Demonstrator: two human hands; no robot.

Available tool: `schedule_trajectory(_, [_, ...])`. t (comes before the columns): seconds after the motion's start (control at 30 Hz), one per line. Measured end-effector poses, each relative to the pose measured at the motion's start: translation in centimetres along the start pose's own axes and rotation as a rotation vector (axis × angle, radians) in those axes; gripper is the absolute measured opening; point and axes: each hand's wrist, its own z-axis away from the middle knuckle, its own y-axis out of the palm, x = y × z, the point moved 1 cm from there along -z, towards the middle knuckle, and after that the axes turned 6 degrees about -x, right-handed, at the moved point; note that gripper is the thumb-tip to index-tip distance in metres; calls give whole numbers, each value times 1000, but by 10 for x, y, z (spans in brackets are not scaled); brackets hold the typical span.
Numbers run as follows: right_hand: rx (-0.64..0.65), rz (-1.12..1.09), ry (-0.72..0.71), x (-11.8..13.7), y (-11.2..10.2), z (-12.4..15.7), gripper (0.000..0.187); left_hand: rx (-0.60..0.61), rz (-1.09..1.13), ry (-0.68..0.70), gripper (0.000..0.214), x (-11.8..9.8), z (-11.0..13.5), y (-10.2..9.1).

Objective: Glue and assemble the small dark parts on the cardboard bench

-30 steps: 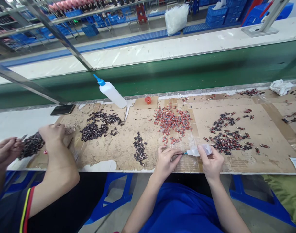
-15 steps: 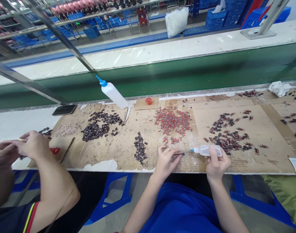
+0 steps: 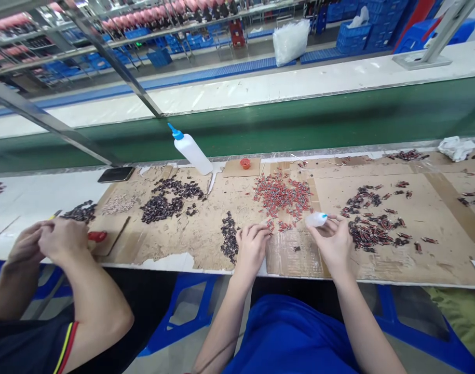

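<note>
My right hand [image 3: 334, 241] grips a small translucent squeeze bottle [image 3: 315, 219] with a blue tip, tilted above the cardboard. My left hand [image 3: 253, 246] is palm down with loosely bent fingers, just right of a narrow pile of small dark parts [image 3: 229, 234]. Nothing shows in its fingers, though the fingertips are partly hidden. Between my hands a single small dark part [image 3: 297, 249] lies on the cardboard [image 3: 284, 265]. Beyond them spreads a heap of small red-and-dark parts [image 3: 282, 193]. To the right of the bottle are more dark-and-red pieces [image 3: 369, 228].
A large white bottle with a blue nozzle [image 3: 193, 153] leans at the back. Nearby sit a red cap [image 3: 245, 163] and a phone [image 3: 116, 174]. At left, a co-worker's hands [image 3: 52, 241] work near a red object [image 3: 97, 236] and dark parts [image 3: 155, 206].
My left hand has moved left, away from the small dark part, which now lies uncovered. The bottle has turned from lying level, tip leftward, to tip rightward, and moved away from me.
</note>
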Motion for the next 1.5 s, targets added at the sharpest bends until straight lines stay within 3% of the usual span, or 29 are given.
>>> schedule_trajectory(0.1, [14, 175, -82, -3, 3, -1, 57, 45, -44, 9, 12, -2, -2, 2])
schedule_trajectory(0.2, [16, 202, -161, -1, 1, 3, 70, 80, -69, 12, 11, -5, -5, 2])
schedule_trajectory(0.3, [-97, 238, -285, 9, -6, 16, 87, 77, -12, 18, 13, -10, -5, 2])
schedule_trajectory(0.37, [-123, 207, -338, 16, -12, 30, 81, 63, 77, 26, 14, -18, -3, 2])
schedule_trajectory(0.43, [0, 105, -265, 20, -14, 43, 57, 53, 178, 47, 14, -29, 0, 3])
schedule_trajectory(0.5, [165, -23, -96, 21, -13, 53, 40, 45, 260, 73, 14, -40, 3, 4])
schedule_trajectory(0.6, [291, -168, 119, 19, -12, 57, 34, 30, 329, 87, 14, -52, 7, 7])
schedule_trajectory(0.7, [300, -206, 200, 12, -15, 53, 34, 68, 347, 73, 8, -52, 11, 11])
schedule_trajectory(0.8, [247, -171, 243, 2, -20, 50, 39, 115, 289, 70, 16, -46, 15, 17])
schedule_trajectory(1.07, [266, -96, 274, 0, -26, 56, 44, 19, 380, 61, 15, -44, 20, 29])
schedule_trajectory(1.27, [266, -100, 270, 7, -26, 54, 45, 44, 423, -24, 15, -47, 18, 23])
schedule_trajectory(1.5, [324, -99, 238, 6, -26, 54, 41, 36, 508, -10, 18, -50, 18, 19])
